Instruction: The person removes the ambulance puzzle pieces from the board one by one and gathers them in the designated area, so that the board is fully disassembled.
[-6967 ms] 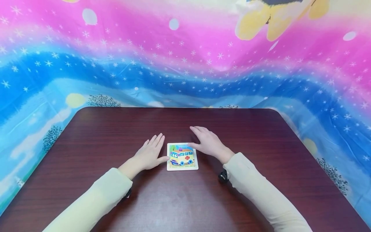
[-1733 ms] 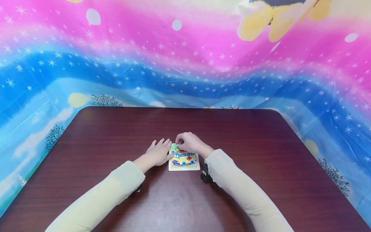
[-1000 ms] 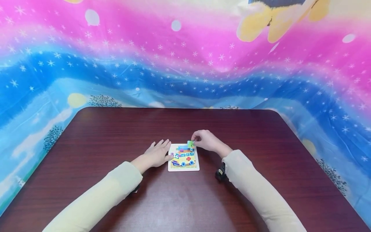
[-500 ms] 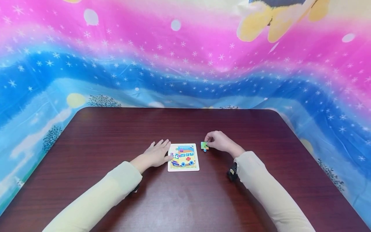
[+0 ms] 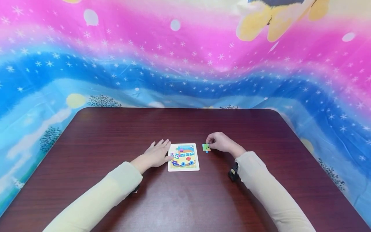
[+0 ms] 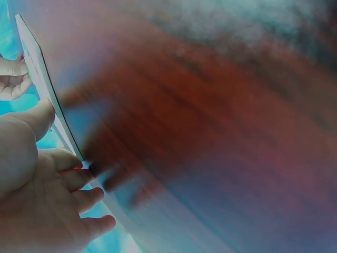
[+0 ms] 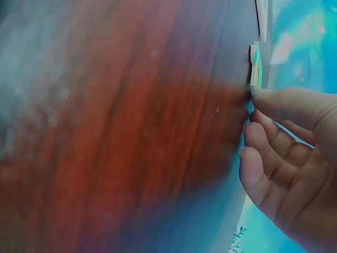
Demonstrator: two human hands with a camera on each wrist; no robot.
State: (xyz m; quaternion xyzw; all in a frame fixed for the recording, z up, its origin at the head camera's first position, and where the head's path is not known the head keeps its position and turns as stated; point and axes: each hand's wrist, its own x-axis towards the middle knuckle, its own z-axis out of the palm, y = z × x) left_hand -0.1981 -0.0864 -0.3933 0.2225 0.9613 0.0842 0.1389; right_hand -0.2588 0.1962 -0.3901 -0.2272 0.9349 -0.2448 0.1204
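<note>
A square jigsaw puzzle in a white frame shows a yellow ambulance with a face and lies flat on the table. At its upper left corner, where a piece is out, the backing looks pale. My left hand lies with fingers spread against the frame's left edge, the thumb on the frame; the left wrist view has this hand beside the frame's edge. To the right of the puzzle, my right hand pinches a green puzzle piece with a blue knob, low at the table. The right wrist view shows the thumb against the piece.
The dark red-brown wooden table carries the puzzle and both forearms. Behind it hangs a pink and blue patterned cloth. A black device sits at the right wrist.
My right hand has lifted the green piece out of the puzzle's upper left corner and carried it right, off the frame, down to the table. The left hand has stayed at the frame.
</note>
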